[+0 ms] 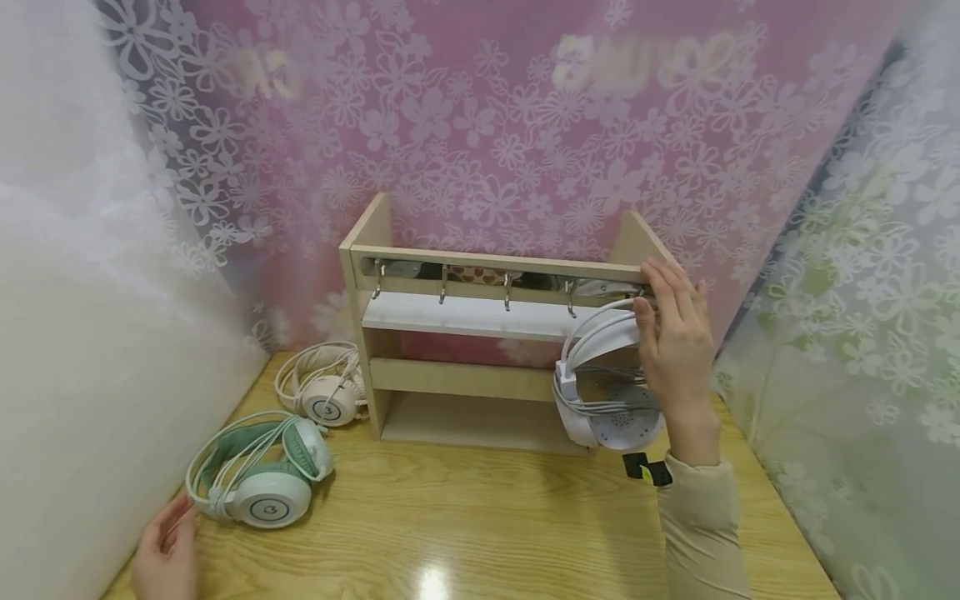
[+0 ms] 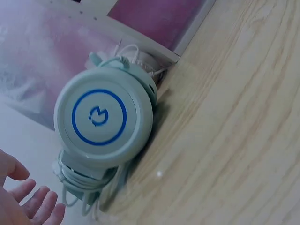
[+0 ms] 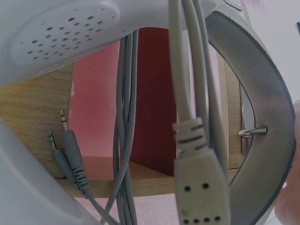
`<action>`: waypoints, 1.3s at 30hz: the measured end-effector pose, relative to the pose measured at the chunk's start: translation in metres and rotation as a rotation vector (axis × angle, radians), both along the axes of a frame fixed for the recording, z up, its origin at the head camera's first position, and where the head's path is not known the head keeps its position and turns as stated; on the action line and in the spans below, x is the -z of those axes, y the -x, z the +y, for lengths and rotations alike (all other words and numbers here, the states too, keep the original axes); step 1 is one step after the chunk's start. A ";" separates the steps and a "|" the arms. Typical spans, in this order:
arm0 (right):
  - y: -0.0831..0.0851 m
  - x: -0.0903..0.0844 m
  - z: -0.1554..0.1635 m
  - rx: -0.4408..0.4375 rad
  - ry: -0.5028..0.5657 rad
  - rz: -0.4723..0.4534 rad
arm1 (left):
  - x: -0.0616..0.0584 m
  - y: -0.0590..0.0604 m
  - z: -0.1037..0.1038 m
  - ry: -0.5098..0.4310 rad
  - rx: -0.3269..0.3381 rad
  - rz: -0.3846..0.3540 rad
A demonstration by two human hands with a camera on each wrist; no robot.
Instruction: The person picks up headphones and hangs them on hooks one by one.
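Note:
White headphones (image 1: 622, 421) are at the right end of a small wooden rack (image 1: 465, 379), grey cable bundled across them. My right hand (image 1: 678, 350) is at their headband, fingers straight up to the rack's upper rail, thumb in front. In the right wrist view, a metal hook (image 3: 252, 132) meets the padded underside of the headband (image 3: 262, 93), with fingertips (image 3: 287, 206) right at its outer side. My left hand (image 1: 167, 550), fingers loosely bent, is beside white-and-green headphones (image 1: 268, 500) on the table; the left wrist view has a gap between them.
Several bare hooks (image 1: 507, 292) line the rack's rail above a white shelf (image 1: 465, 317). Cream headphones (image 1: 330, 402) lie against the rack's left side. Flowered curtains (image 1: 480, 150) enclose the wooden table (image 1: 465, 517) at back and sides.

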State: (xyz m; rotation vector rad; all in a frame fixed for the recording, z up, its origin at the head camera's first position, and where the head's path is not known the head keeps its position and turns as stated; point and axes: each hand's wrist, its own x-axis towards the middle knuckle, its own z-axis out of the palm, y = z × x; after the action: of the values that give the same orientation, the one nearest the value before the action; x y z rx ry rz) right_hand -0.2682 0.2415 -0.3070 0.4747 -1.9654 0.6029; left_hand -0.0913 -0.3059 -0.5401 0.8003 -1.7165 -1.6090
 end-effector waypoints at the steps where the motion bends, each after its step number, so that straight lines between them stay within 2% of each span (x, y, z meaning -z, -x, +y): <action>1: 0.000 0.000 0.000 -0.002 0.003 -0.001 | 0.003 -0.001 -0.004 -0.031 -0.008 -0.020; 4: 0.001 0.001 -0.001 -0.010 0.010 -0.005 | 0.009 -0.002 -0.011 -0.091 -0.013 -0.055; 6: 0.001 0.001 -0.001 -0.015 0.014 -0.006 | 0.011 -0.001 -0.013 -0.099 -0.009 -0.078; 13: -0.002 -0.001 0.000 -0.010 0.010 -0.010 | 0.013 0.002 -0.016 -0.131 0.024 -0.066; 16: -0.002 -0.001 0.000 -0.003 -0.003 -0.008 | 0.014 0.004 -0.020 -0.224 0.055 -0.069; 19: -0.002 -0.002 0.002 0.007 -0.030 -0.002 | 0.016 0.007 -0.024 -0.339 0.127 -0.099; 22: -0.001 -0.002 0.002 0.006 -0.034 0.005 | 0.020 0.009 -0.030 -0.452 0.205 -0.100; 25: -0.001 -0.002 0.002 0.001 -0.024 0.008 | 0.024 0.009 -0.035 -0.567 0.253 -0.052; 27: -0.001 -0.002 0.002 -0.001 -0.019 0.008 | 0.025 0.010 -0.038 -0.615 0.259 -0.051; 29: -0.001 -0.001 0.002 -0.005 -0.016 0.008 | 0.025 0.012 -0.041 -0.633 0.263 -0.079; 34: -0.001 -0.002 0.002 -0.010 -0.012 0.011 | 0.022 0.021 -0.045 -0.585 0.310 -0.197; 36: -0.001 -0.002 0.002 -0.010 -0.015 0.011 | 0.021 0.025 -0.046 -0.597 0.333 -0.212; 39: -0.001 -0.002 0.002 -0.009 -0.018 0.009 | 0.021 0.028 -0.048 -0.667 0.343 -0.208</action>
State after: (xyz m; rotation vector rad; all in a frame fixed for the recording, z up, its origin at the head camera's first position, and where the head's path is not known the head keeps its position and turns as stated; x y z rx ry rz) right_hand -0.2673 0.2435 -0.3046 0.4970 -1.9623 0.5874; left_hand -0.1192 -0.3535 -0.5606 1.0460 -1.5084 -2.4741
